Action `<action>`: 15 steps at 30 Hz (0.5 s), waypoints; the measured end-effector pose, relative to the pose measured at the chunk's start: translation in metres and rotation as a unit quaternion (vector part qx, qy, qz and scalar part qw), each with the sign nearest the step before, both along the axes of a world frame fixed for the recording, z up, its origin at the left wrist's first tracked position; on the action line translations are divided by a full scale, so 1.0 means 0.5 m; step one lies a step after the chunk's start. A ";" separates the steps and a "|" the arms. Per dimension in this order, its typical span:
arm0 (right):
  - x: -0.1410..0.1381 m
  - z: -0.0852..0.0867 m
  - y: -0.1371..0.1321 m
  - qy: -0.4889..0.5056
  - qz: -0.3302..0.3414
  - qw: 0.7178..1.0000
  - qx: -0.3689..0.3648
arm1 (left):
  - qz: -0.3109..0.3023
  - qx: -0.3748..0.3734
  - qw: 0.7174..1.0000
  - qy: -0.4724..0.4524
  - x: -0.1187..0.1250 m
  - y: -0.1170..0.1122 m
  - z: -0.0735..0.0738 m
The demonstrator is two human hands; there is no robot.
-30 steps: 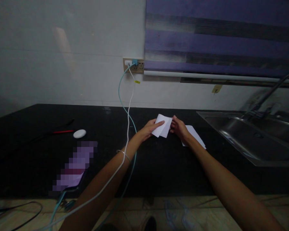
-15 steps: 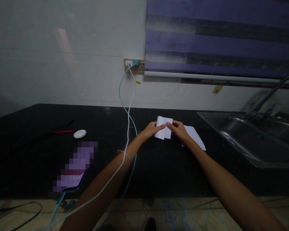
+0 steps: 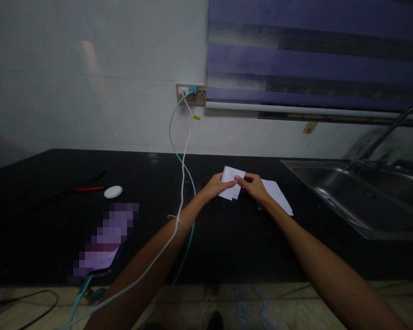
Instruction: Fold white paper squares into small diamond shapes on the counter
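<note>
Both hands hold one folded sheet of white paper (image 3: 230, 175) above the dark countertop. My left hand (image 3: 214, 186) grips its left side, the thumb lying across the front. At the right edge, my right hand (image 3: 253, 186) pinches it, thumb in front and fingers behind. The two layers of the fold are slightly out of line at the lower edge. Beside my right wrist lie several white sheets (image 3: 278, 197), partly covered by that forearm.
A sink (image 3: 333, 201) with a faucet (image 3: 395, 128) is at right. White (image 3: 183, 183) and teal cables (image 3: 170, 133) run from the wall socket (image 3: 201, 95) past my left forearm. A phone (image 3: 106, 243), a white oval object (image 3: 113, 192) and a red pen-like item (image 3: 89, 189) lie left.
The free edges of the folded paper have come closer together, the front layer shifting slightly left under my right thumb. Both hands keep their grip.
</note>
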State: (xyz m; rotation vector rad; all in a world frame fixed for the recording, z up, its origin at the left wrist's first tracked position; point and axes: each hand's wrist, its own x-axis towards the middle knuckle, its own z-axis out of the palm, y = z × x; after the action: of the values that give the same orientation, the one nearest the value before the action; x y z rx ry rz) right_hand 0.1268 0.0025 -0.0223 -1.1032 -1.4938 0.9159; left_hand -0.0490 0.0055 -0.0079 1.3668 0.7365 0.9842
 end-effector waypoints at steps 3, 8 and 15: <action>0.005 -0.004 0.007 0.003 -0.001 1.000 0.008 | -0.066 -0.029 0.997 -0.030 -0.008 -0.006 0.008; 0.009 -0.007 0.015 0.018 0.025 1.000 -0.007 | -0.051 -0.014 0.999 -0.001 -0.015 0.001 0.000; 0.003 -0.001 0.006 0.024 0.025 0.999 -0.002 | -0.009 0.030 0.998 0.051 -0.012 0.005 -0.007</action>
State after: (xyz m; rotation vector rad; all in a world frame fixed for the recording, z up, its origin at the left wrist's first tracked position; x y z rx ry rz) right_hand 0.1285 0.0054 -0.0226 -1.0428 -1.4869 0.9733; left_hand -0.0551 0.0081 -0.0112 1.4822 0.7741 0.9349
